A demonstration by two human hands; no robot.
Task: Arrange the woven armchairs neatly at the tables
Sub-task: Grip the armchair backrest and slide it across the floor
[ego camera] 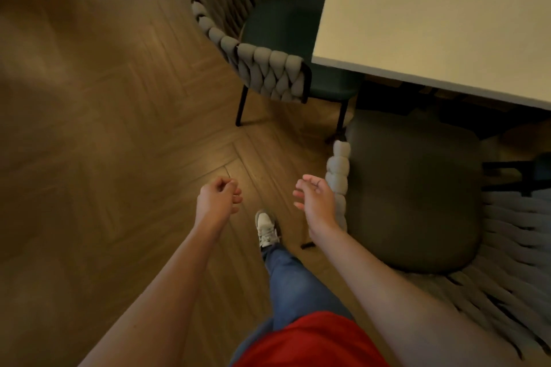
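Two woven armchairs stand at a pale table [432, 24]. The far armchair [259, 65] has a thick grey braided back and a dark green seat, tucked at the table's left side. The near armchair [411, 199] has a grey seat and a pale braided arm, and sits at the table's near edge. My right hand [316, 199] hangs just left of that arm with loosely curled fingers, holding nothing. My left hand [219, 197] floats over the floor, fingers loosely curled, also holding nothing.
Herringbone wood floor [104, 128] spreads to the left. My foot in a white shoe [267, 228] steps between my hands. A dark chair frame [512, 173] shows under the table at the right.
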